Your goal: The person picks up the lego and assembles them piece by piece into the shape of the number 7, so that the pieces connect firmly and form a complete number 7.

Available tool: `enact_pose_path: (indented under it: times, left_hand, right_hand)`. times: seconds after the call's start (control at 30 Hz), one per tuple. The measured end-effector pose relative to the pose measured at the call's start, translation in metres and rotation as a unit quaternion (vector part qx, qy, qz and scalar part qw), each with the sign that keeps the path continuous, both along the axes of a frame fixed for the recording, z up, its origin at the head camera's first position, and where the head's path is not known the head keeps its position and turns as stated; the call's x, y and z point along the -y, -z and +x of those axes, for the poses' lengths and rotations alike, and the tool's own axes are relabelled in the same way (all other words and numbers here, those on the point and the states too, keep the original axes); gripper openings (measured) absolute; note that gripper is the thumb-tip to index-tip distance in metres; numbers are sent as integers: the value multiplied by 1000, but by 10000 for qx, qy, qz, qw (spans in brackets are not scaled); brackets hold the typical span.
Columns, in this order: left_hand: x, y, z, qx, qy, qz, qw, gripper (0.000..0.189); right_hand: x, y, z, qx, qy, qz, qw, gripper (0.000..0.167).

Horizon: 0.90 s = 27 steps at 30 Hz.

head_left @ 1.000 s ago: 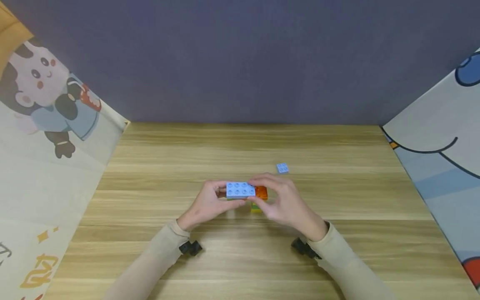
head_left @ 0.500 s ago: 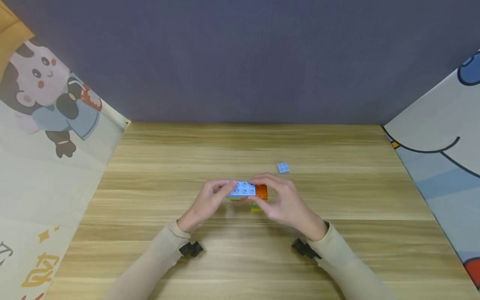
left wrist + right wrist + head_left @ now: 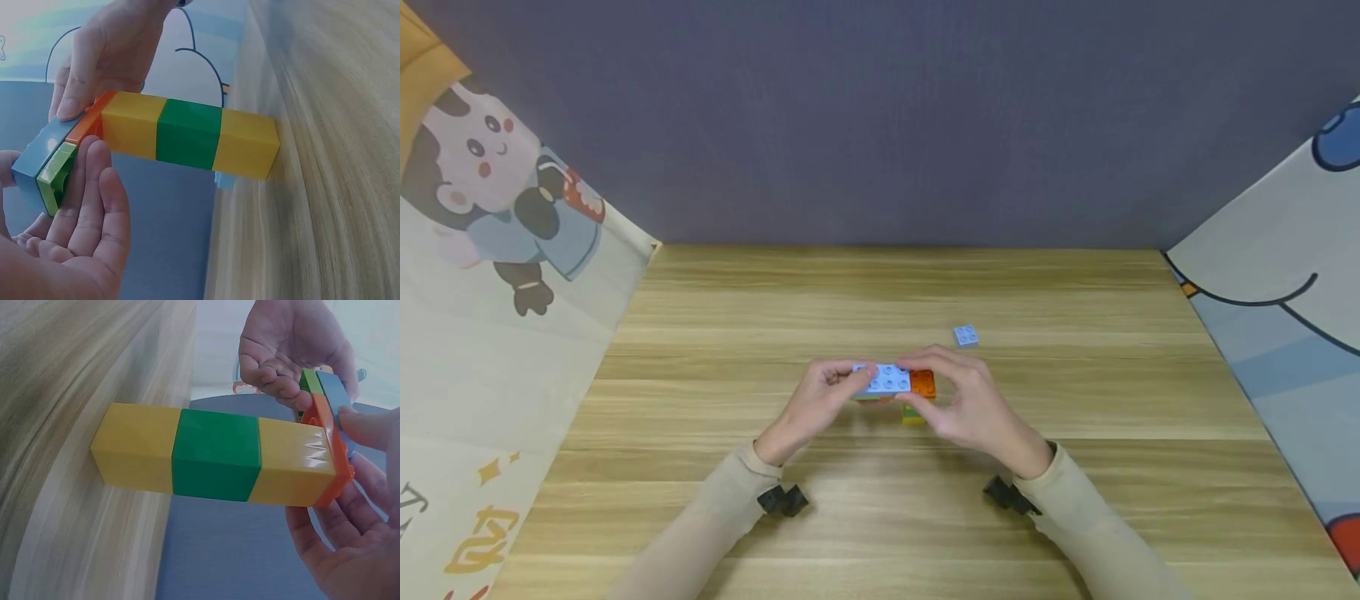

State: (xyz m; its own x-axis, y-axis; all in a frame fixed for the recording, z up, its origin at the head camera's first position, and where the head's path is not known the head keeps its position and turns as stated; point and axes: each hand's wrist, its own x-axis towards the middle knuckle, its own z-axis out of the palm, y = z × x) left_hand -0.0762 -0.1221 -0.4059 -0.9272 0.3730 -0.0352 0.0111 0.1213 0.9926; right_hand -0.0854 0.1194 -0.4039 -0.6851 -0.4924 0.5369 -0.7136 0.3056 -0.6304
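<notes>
The long blue brick [image 3: 891,380] is gripped at its left end by the left hand [image 3: 805,408] — thumb on top, fingers below the light green brick [image 3: 55,167] attached underneath. Its right part is pinched by the right hand [image 3: 973,404]. Beneath it, an orange brick [image 3: 923,384], exposed at the right, is supported by a yellow-green-yellow column [image 3: 215,455] on the counter [image 3: 880,517]. Beyond it, rightward, a small blue brick [image 3: 966,336] is seen.

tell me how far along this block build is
Looks done: a yellow-green-yellow plastic block column, topped by a flat translucent-orange piece. In hand: the left hand and right hand hold the long light-blue studded brick on the orange piece and a light-green piece. Perhaps left: the small square light-blue studded piece, loose on the wood-grain table.
</notes>
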Motion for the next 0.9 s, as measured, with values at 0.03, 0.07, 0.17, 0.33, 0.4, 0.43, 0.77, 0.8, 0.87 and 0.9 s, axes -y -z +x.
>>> enact_pose_path:
  times: [0.03,0.07,0.17,0.33,0.4,0.43,0.77,0.8,0.87,0.9]
  left_hand:
    - [0,0,0,14,13,-13,10000,39]
    - [1,0,0,24,31,-16,10000,39]
    - [1,1,0,6,70,25,10000,39]
    - [1,3,-1,-120,206,127,9996,39]
    - [2,2,-1,-145,211,0,9997,40]
    - [3,1,-1,-149,211,-55,9997,39]
    - [0,-6,2,-1351,67,-554,9893,41]
    - [0,-6,2,-1469,43,-622,9872,39]
    - [-1,-5,3,-1570,10,-699,9851,37]
    - [-1,-5,3,-1598,-4,-715,9846,35]
  right_hand:
    - [0,0,0,9,-9,-3,10000,36]
    - [0,1,0,38,-11,0,10000,36]
    - [0,2,-1,114,-34,-26,9999,36]
    - [-1,8,-3,219,-77,-180,9996,38]
    - [-2,10,-3,194,-87,-252,9995,39]
    - [-2,11,-4,167,-90,-280,9994,40]
    - [-2,16,-5,227,-141,-498,9984,39]
    - [-2,16,-5,237,-142,-505,9983,39]
    - [-1,16,-5,234,-164,-523,9982,40]
    - [-1,16,-5,248,-163,-519,9982,40]
